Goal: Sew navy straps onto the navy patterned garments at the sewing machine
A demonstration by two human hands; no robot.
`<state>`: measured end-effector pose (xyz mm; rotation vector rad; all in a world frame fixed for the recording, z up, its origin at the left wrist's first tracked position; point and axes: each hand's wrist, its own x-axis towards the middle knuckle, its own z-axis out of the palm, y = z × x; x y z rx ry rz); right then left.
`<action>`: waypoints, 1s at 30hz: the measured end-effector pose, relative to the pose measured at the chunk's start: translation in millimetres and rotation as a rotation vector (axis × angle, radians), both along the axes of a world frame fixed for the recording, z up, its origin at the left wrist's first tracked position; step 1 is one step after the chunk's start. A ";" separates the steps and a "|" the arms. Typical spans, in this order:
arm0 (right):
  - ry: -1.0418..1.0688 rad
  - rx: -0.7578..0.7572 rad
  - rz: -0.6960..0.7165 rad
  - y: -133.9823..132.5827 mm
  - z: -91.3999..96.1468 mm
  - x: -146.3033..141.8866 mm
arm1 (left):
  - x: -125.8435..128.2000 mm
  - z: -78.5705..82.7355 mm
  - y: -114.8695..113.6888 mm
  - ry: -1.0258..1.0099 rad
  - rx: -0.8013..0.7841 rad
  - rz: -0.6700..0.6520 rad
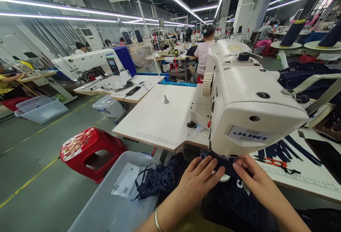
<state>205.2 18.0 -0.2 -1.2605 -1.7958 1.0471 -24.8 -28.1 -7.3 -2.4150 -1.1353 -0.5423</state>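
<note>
A white JUKI sewing machine (247, 100) stands on a white table (162, 118) right in front of me. Dark navy fabric (234, 193) lies under the machine head and over my lap. My left hand (198, 180) rests flat on the fabric with fingers stretched toward the needle area. My right hand (249, 173) lies on the fabric beside it, fingers bent and pressed together at the cloth under the machine. A silver bangle (157, 219) sits on my left wrist. The needle itself is hidden behind the machine head.
A clear plastic bin (106, 207) with navy lace pieces (157, 178) and a paper label stands at my lower left. A red stool (89, 150) stands beside it. Navy strips (287, 150) and red snips (274, 162) lie on the table at right. Other workers sit at machines behind.
</note>
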 end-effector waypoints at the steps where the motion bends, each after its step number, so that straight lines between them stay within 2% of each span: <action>1: 0.019 -0.013 0.008 -0.9 -2.8 0.7 | -0.6 0.3 -0.4 -0.016 -0.006 0.003; 4: 0.035 -0.014 -0.013 -2.3 -9.9 -1.4 | -1.3 -0.2 -0.7 -0.024 -0.010 -0.020; 7: -0.018 0.052 -0.029 -0.8 -9.7 -6.1 | 0.4 -2.2 -0.3 -0.030 -0.008 -0.037; 11: -0.058 0.124 0.027 4.1 -3.4 -9.5 | 3.7 -3.9 -0.7 -0.069 -0.002 0.004; 19: -0.148 0.134 0.128 15.3 -1.8 -7.6 | 5.4 -1.4 -3.5 -0.069 -0.012 0.053; 30: -0.223 0.173 0.078 16.0 1.2 -9.7 | 12.2 -3.4 -4.6 -0.081 0.024 0.103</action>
